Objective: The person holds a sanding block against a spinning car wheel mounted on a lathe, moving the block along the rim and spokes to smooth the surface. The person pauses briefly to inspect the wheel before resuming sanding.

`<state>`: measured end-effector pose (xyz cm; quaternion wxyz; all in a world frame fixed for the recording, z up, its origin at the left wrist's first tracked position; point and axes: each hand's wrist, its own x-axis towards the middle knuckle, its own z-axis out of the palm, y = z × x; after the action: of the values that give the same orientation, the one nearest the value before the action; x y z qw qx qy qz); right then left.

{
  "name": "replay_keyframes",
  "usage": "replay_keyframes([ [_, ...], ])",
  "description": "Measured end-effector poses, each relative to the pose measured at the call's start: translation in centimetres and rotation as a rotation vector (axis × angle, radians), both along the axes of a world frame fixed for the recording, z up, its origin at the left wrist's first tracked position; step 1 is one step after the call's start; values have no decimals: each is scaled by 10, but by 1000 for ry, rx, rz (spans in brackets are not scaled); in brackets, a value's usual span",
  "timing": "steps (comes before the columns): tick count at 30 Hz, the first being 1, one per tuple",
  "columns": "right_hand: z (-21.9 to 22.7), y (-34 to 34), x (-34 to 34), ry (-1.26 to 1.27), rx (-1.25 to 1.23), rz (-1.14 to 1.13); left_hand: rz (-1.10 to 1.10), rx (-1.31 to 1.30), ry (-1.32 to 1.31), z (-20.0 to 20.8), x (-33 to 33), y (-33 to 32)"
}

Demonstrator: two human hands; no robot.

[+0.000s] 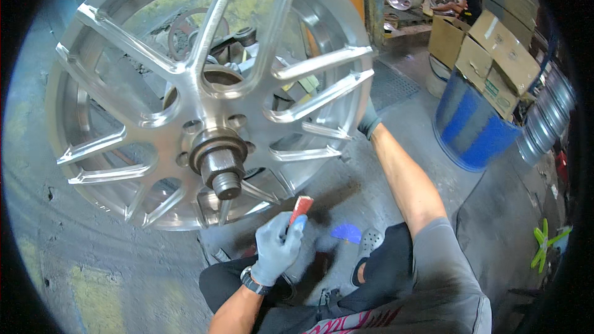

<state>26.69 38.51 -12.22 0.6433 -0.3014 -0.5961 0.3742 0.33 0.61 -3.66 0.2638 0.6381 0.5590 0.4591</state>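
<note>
One silver bare-metal spoked wheel: upper left of the view, in front of the person, seated on one dark threaded steel shaft.
Wheel axis: the shaft's free end points out toward the person, downward and slightly right; the spoked face is turned the same way.
Hub: one large dark steel hexagonal nut around the shaft; four bolt holes visible about it.
Spokes: arranged in pairs; the lower ones are too foreshortened to count surely.
Red tool: one short red flat-sided tool with a pale upper end, near the wheel's lower right rim; long axis steep, pale end pointing up and slightly right.
Left hand: the grey-gloved left hand, fingers closed around the red tool's lower part; one dark wristwatch on the wrist.
Right hand: the grey-gloved right hand, at the wheel's right edge, mostly hidden behind it; whether its fingers grip or lie spread cannot be told.
Floor: one blue fan-shaped piece beside one grey perforated clog; one lime-green star-shaped object at far right.
Right side: one blue barrel topped with brown cardboard boxes, beside a stack of silver rims.
</note>
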Motion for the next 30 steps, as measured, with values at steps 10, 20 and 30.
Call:
replay_keyframes([
  [10,-31,53,-70,-185,-128,-56,-81,50,115,-5,-20,2],
  [20,-27,72,-64,-231,-179,-72,-95,2,84,3,-24,-1],
  [30,-3,73,-50,-250,-241,-49,-36,-78,-27,0,-44,-9],
])
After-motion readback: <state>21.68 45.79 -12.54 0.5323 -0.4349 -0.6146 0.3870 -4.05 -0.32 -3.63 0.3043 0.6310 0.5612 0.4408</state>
